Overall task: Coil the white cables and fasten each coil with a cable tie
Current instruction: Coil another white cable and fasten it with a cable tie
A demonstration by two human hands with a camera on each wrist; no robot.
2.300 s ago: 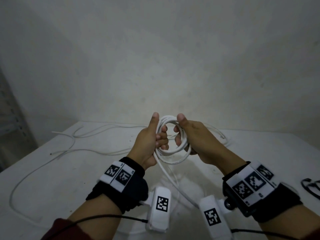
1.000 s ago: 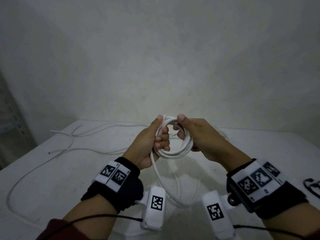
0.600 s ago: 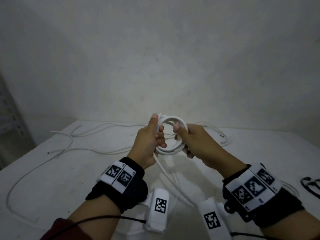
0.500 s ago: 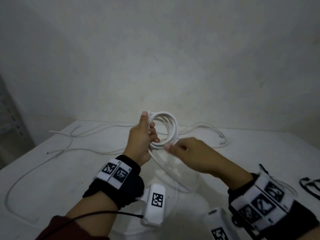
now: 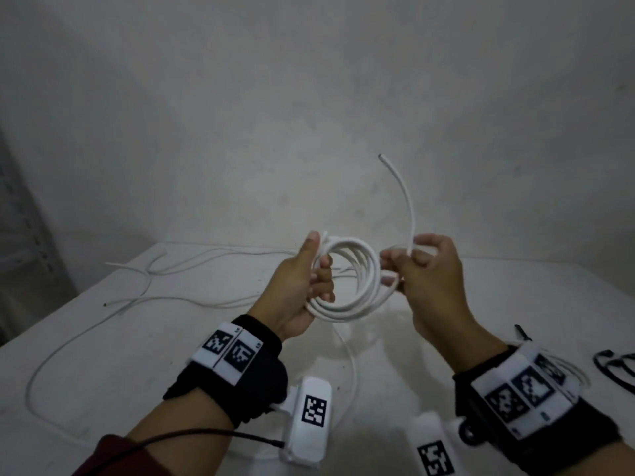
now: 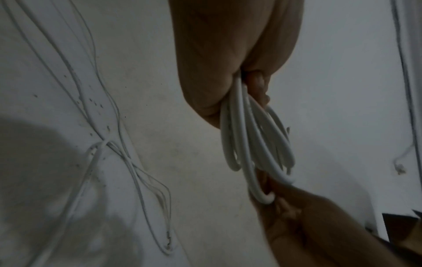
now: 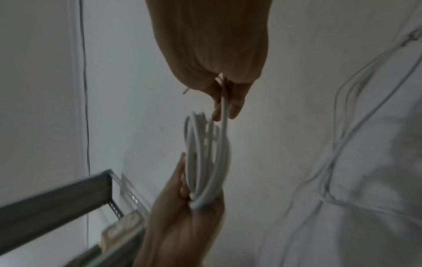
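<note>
White table (image 5: 144, 341), loose cables (image 5: 192, 298), perhaps ties (image 5: 615, 367)

Head view high, facing forward-down over table (image 5: 137, 338); wrist views close along hands; all three share held coil (image 5: 350, 280).

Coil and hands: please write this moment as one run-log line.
left hand: grips coil | right hand: pinches free end | tie: none on coil | loose cables: on table

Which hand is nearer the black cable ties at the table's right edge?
Right. The right hand pinches the cable's loose end, on the cable ties' side; the left hand grips the coil farther away.
</note>
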